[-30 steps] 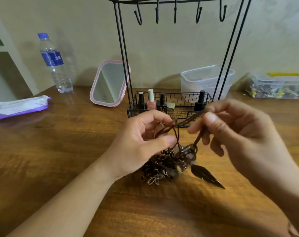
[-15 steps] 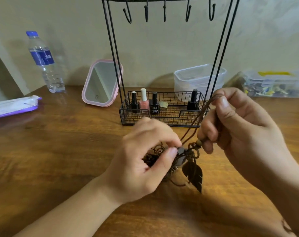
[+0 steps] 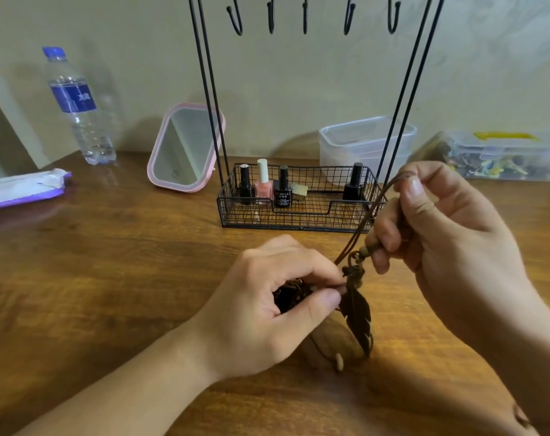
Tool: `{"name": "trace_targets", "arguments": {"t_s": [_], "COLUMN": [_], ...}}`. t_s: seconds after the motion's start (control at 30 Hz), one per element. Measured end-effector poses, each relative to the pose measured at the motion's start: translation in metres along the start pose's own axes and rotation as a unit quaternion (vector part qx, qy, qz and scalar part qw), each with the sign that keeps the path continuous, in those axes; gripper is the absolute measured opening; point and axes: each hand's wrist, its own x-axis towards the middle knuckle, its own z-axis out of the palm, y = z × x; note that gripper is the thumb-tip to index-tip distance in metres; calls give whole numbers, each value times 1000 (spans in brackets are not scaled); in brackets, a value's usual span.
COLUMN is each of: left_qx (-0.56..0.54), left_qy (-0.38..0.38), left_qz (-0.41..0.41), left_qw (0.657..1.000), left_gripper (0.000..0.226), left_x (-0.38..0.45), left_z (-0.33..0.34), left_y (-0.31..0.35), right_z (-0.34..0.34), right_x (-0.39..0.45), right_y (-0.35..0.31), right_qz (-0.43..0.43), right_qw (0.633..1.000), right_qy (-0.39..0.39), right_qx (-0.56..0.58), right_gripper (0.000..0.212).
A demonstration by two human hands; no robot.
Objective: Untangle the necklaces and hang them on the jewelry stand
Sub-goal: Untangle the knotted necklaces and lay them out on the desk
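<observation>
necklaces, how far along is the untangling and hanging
Nothing looks finished: the hooks on the jewelry stand in view hang bare. In hand: the left hand grips the dark tangle while the right hand pulls up a brown cord carrying the feather pendant. Left: freeing it, separating the rest, hanging every necklace.

The black nail polish bottle (image 3: 282, 191) reads roughly "MEISI"; the water bottle (image 3: 75, 102) label is illegible.

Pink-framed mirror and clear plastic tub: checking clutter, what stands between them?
Head view: the black wire jewelry stand, nail polish bottles in its basket.
</observation>
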Motion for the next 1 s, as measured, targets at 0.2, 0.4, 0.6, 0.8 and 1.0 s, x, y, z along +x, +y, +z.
{"name": "trace_targets", "arguments": {"t_s": [0.2, 0.4, 0.6, 0.8, 1.0], "left_qx": [84, 228, 56, 181, 152], "left_qy": [-96, -119, 1, -190, -175], "left_qz": [48, 68, -20, -227, -257], "left_qw": [991, 964, 998, 938, 938], "left_gripper": [24, 18, 12, 62, 45], "left_x": [-4, -4, 0, 1, 5], "left_z": [3, 0, -15, -23, -39], "left_y": [-5, -10, -4, -14, -15], "right_z": [1, -4, -21, -21, -23], "right_x": [1, 3, 10, 3, -5], "right_y": [3, 0, -11, -19, -27], "right_qz": [5, -3, -6, -23, -116], "right_qw": [998, 977, 984, 1000, 908], "right_qy": [-20, -57, -46, 1, 54], "right_qx": [54, 206, 169, -10, -398], "right_gripper": [12, 19, 19, 16, 44]}}
